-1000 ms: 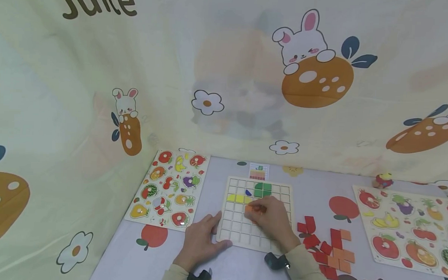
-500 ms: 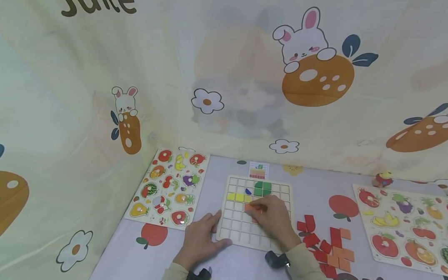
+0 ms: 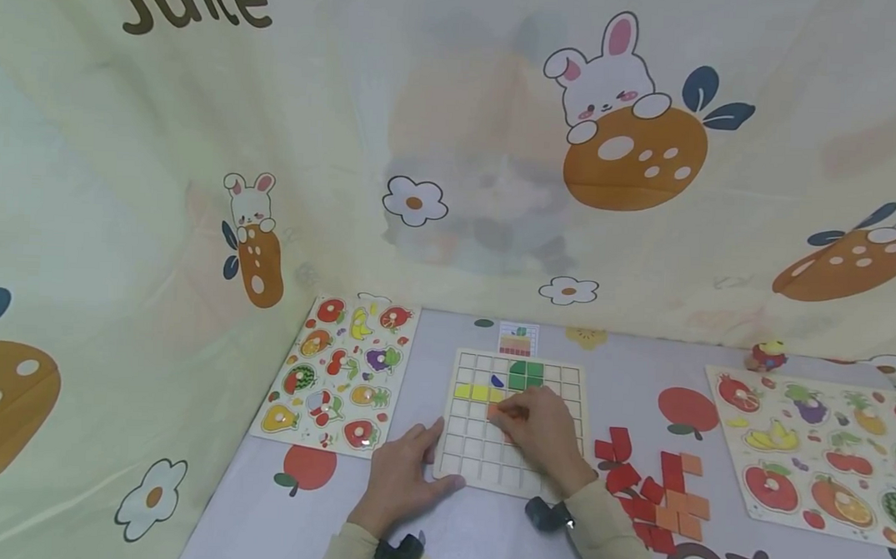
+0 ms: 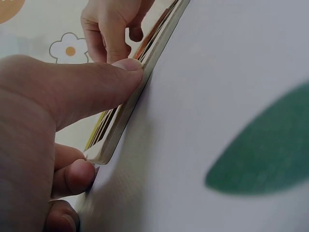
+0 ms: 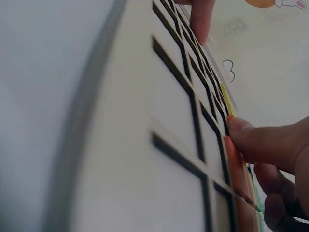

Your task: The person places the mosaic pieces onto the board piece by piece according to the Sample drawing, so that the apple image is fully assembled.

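Observation:
A pale wooden grid board (image 3: 478, 450) lies on the table. My left hand (image 3: 402, 478) holds its near left corner, the thumb along the front edge and the fingers at the left side. My right hand (image 3: 546, 430) is over the middle of the board and pinches a small orange tile (image 3: 493, 410) just below the yellow row. In the right wrist view, the thumb presses at that spot beside other orange tiles (image 5: 235, 154) in the grid. Yellow tiles (image 3: 480, 393), green tiles (image 3: 526, 375) and a blue piece (image 3: 497, 381) sit in the upper cells. My right hand hides some cells.
Loose red tiles (image 3: 623, 479) and orange tiles (image 3: 688, 524) lie right of the board. A small pattern card (image 3: 518, 339) is behind it. Fruit puzzle boards flank it, one left (image 3: 337, 408) and one right (image 3: 741, 442). A small toy figure (image 3: 767, 357) stands at the back right.
My right hand has shifted slightly up and left with the orange tile, toward the yellow row. My left hand stays at the board's corner.

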A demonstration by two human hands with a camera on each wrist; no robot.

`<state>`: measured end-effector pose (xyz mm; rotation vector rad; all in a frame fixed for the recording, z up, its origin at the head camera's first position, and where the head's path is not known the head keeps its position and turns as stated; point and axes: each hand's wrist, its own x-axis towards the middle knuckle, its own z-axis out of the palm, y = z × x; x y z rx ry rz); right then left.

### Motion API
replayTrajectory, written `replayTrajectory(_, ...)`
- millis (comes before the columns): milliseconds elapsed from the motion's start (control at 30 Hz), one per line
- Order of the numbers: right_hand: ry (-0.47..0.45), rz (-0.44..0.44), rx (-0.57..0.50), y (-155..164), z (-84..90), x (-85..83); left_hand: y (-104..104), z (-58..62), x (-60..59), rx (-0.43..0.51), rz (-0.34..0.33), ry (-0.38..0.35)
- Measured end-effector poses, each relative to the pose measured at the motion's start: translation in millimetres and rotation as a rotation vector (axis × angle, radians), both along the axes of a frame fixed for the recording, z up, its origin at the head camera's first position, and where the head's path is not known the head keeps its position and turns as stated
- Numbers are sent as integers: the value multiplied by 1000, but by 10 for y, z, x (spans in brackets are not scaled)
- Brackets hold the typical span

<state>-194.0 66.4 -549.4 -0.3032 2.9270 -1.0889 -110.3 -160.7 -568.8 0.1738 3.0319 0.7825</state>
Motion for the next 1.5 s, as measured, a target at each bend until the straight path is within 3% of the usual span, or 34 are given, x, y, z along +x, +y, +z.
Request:
replayTrajectory(267, -31, 18, 21, 20, 46, -3, -6, 3, -2, 1, -8, 26)
replayTrajectory(500, -15, 2, -71, 203, 95, -4, -8, -1, 12, 1, -9, 29)
replayTrajectory(667, -89, -87, -52, 630, 277, 23, 22, 18, 21, 6, -3, 16)
replayTrajectory(800, -172, -111, 16, 1142, 343, 82, 25, 31, 26, 5, 6, -2)
replayTrajectory(1067, -170, -98, 149, 2187, 335, 226, 5, 22, 25, -1, 14, -5)
replayTrajectory(1300, -319, -107, 211, 2416, 282, 279, -2, 33, 26, 13, 17, 7)
replayTrajectory(1500, -283, -141, 218, 2417, 163, 337, 19, 23, 29, 20, 13, 12)
